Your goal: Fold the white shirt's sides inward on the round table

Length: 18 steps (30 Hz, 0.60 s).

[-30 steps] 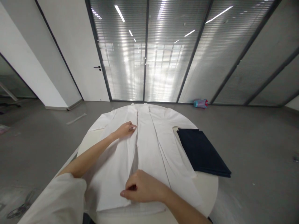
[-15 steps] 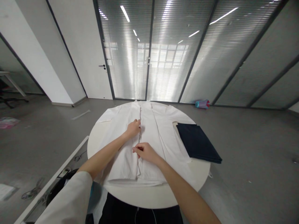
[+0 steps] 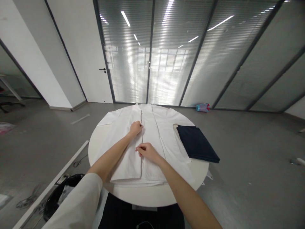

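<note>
A white shirt (image 3: 124, 163) lies spread out on a round white table (image 3: 143, 196), its front panels meeting along a line down the middle. My left hand (image 3: 136, 128) is closed in a pinch on the edge of the left front panel, toward the upper part. Lower on the same edge, my right hand (image 3: 147, 151) has thumb and fingers pinched together on the cloth. The small bit of fabric between the fingers is mostly hidden. To the right of the shirt rests a folded dark navy cloth (image 3: 196, 143), overlapping a beige piece (image 3: 175, 126) beneath it.
Behind the table are a glass partition with blinds (image 3: 164, 73) and a white door (image 3: 91, 63). A blue and red striped object (image 3: 202, 107) lies on the floor by the glass. At lower left stands a bin with a black bag (image 3: 53, 198), near loose cables (image 3: 28, 201).
The left front panel's edge hangs straighter and lies flatter over the middle, its lower crumple smoothed. My left fingers have closed more tightly. The view has shifted slightly.
</note>
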Each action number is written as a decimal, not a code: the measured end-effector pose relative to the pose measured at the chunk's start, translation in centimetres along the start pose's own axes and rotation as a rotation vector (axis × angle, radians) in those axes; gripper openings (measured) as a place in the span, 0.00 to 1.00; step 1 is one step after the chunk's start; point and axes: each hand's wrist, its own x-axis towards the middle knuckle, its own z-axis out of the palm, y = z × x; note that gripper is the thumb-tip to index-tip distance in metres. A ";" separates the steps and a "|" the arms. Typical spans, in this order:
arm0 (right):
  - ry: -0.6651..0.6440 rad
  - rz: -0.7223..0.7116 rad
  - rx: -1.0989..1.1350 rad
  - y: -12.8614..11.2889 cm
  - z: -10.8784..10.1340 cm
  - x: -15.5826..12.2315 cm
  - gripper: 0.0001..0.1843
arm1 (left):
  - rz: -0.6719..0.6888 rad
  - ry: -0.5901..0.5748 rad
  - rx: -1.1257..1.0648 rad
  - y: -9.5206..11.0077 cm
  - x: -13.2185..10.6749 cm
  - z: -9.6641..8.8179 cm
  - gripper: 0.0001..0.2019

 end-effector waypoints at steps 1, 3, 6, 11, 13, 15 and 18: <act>-0.006 0.003 -0.002 -0.1 0.0 0.0 0.12 | 0.001 0.007 -0.016 0.1 0.0 0.3 0.08; -0.015 0.011 -0.010 -0.2 0.0 -0.2 0.12 | 0.012 0.018 -0.048 0.3 -0.2 1.0 0.08; -0.030 0.009 -0.021 -0.4 0.2 -0.4 0.14 | 0.042 0.023 -0.093 0.3 -0.5 1.7 0.09; 0.030 -0.034 -0.148 -0.7 0.0 -0.8 0.12 | 0.187 -0.068 -0.170 -1.0 -0.7 0.7 0.11; 0.090 -0.086 -0.257 -0.8 -0.9 -0.8 0.09 | 0.253 -0.105 -0.195 -2.0 -1.3 -0.1 0.14; 0.126 -0.118 -0.363 -0.8 -2.5 -0.5 0.09 | 0.342 -0.105 -0.183 -3.2 -2.5 -0.8 0.20; 0.131 -0.045 -0.566 -0.4 -5.5 0.3 0.10 | 0.486 -0.135 -0.084 -4.8 -4.6 -1.3 0.29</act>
